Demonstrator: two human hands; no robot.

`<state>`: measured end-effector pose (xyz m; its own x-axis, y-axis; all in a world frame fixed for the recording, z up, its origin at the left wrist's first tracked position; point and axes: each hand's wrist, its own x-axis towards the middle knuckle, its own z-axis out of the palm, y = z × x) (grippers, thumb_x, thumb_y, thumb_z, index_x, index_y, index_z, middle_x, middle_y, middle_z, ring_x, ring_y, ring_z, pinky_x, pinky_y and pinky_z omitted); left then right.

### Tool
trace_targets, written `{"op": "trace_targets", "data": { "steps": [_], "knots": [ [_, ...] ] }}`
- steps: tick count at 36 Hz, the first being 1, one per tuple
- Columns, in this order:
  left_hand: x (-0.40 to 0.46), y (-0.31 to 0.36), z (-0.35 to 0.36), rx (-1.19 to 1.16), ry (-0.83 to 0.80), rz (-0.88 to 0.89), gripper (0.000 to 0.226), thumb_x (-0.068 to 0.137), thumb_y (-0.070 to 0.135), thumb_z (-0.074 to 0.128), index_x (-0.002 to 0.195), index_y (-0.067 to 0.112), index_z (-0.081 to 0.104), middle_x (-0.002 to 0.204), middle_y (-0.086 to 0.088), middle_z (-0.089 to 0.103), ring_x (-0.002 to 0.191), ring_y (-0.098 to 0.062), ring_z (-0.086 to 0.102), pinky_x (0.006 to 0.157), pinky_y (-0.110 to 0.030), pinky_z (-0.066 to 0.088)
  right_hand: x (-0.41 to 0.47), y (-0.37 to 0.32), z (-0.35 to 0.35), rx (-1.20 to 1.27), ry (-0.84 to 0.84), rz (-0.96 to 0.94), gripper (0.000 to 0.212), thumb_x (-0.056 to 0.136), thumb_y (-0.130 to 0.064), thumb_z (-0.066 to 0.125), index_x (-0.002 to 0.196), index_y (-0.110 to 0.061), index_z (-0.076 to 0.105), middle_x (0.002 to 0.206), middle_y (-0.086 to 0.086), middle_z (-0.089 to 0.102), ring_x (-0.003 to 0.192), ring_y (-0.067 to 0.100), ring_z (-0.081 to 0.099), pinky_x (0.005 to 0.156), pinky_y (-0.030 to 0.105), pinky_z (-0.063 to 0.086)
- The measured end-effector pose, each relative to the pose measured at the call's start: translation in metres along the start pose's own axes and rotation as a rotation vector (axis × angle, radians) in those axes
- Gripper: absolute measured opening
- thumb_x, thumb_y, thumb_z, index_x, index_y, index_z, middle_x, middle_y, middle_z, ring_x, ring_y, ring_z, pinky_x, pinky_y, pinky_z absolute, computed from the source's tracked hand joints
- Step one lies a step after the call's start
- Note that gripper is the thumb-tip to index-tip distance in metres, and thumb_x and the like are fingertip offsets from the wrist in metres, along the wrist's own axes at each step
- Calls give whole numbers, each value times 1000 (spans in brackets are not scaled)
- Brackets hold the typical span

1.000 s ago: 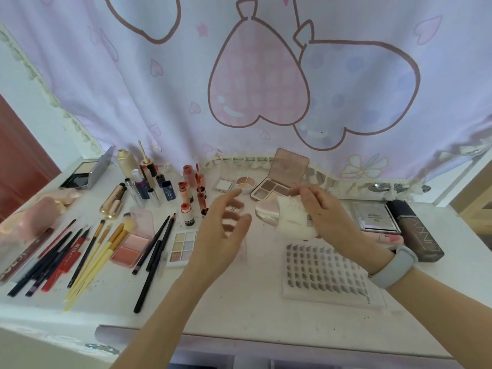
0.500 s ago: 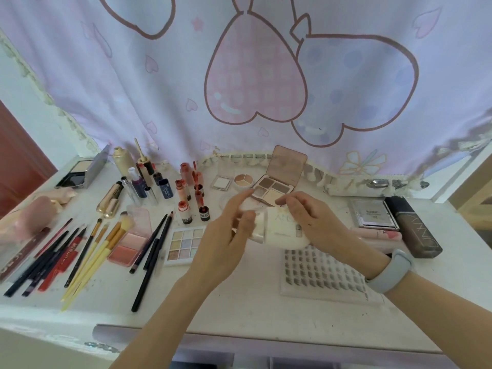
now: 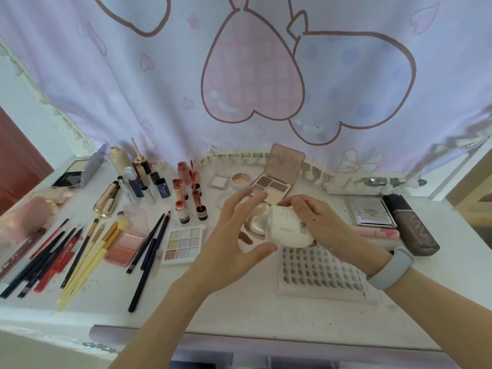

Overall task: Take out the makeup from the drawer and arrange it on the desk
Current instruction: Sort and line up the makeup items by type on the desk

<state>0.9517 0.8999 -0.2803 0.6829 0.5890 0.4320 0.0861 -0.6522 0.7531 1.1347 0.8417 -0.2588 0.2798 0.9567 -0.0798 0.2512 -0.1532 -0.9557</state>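
Holding a white compact (image 3: 288, 230) above the desk (image 3: 239, 310), right hand (image 3: 316, 222) curled round it.
Left hand (image 3: 231, 243), fingers spread wide, partly hides it; lash tray (image 3: 319, 272) lies below, eyeshadow palette (image 3: 183, 245) left.

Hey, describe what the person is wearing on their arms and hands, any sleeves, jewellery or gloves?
Both forearms are bare, with no sleeves in view and no gloves. The right wrist carries a pale grey-blue wristband, smooth and rounded. The left hand and right hand show no rings.

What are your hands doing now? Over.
Right hand grips white compact. Left hand open beside it. Lash tray lies below. Over.
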Motion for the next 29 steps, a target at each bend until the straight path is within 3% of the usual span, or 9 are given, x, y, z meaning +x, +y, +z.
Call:
{"op": "trace_targets", "data": {
  "steps": [2,5,8,10,13,17,21,25,29],
  "knots": [
    [0,-3,0,57,-5,63,60,79,25,71,131,38,43,146,15,24,112,-2,48,76,-18,51,1,0,-2,-12,0,9,30,100,-29,35,91,-28,64,73,-5,62,48,7,60,34,16,36],
    [2,-4,0,111,8,56,52,83,10,67,124,36,49,131,18,41,99,0,53,74,-14,49,2,3,-5,-24,9,23,30,100,-29,35,95,-25,64,75,-3,61,49,8,59,34,17,36],
    [4,-1,-1,42,31,-103,27,93,39,49,114,53,39,101,21,57,77,2,59,66,-11,46,1,6,-5,-21,0,45,31,100,-30,34,100,-22,64,77,-1,60,49,7,59,33,17,35],
    [3,-4,-2,18,54,-174,28,88,64,36,115,58,35,84,16,61,69,0,60,63,-12,46,0,7,-5,6,-10,64,31,100,-30,35,103,-19,64,79,-1,61,50,6,60,33,16,35],
    [2,-4,0,53,-17,-178,49,78,66,47,122,64,25,91,17,59,76,-1,59,66,-16,48,0,8,-5,25,-3,70,32,100,-30,35,103,-18,65,78,0,62,51,7,61,34,16,36],
    [1,-4,1,152,-127,-29,77,77,36,72,132,57,22,136,24,34,103,0,48,74,-16,48,1,6,-6,55,-6,67,33,100,-31,35,99,-18,65,69,-1,64,48,14,61,33,17,35],
    [3,-2,3,333,-75,95,74,78,8,72,133,37,32,144,15,20,93,7,44,76,-6,42,2,6,-8,113,-53,119,35,99,-38,37,97,-19,66,65,-4,65,51,18,60,35,18,36],
    [6,0,0,352,-91,81,63,83,24,69,139,22,40,136,12,38,85,12,44,71,-9,42,1,8,-12,149,-117,155,39,96,-42,39,104,-13,65,70,3,62,48,16,58,33,18,35],
    [6,-5,-4,296,-75,5,57,81,56,51,131,27,51,104,26,51,81,7,50,71,-10,43,0,10,-19,83,-179,114,40,92,-43,43,109,-12,61,74,6,60,51,16,56,36,20,35]
  ]
}}
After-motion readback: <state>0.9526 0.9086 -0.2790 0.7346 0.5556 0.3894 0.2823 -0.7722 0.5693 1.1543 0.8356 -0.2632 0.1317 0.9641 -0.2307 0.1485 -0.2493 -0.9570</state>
